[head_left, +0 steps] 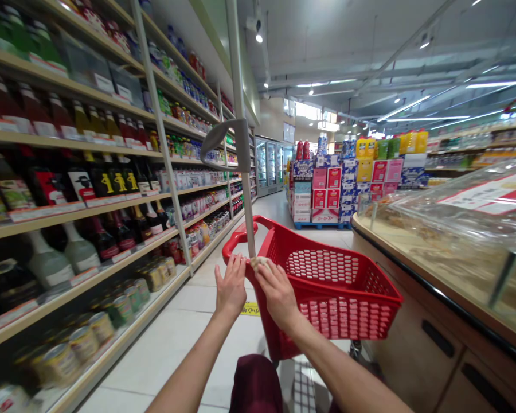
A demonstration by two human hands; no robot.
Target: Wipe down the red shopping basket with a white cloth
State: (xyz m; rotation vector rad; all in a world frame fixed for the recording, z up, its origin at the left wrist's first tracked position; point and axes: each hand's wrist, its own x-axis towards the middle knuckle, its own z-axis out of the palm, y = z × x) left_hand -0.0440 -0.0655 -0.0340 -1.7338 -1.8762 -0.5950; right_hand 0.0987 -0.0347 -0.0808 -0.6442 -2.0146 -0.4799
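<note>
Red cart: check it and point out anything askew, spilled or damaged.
Nothing looks spilled or damaged. The cart stands upright, with the right hand holding a pale cloth against it. The only odd-looking part is the tall grey pole, which seems to rise from it past the picture's top.

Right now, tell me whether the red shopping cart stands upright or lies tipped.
Upright: the red shopping cart has its open top facing up and a wheel beneath.
</note>
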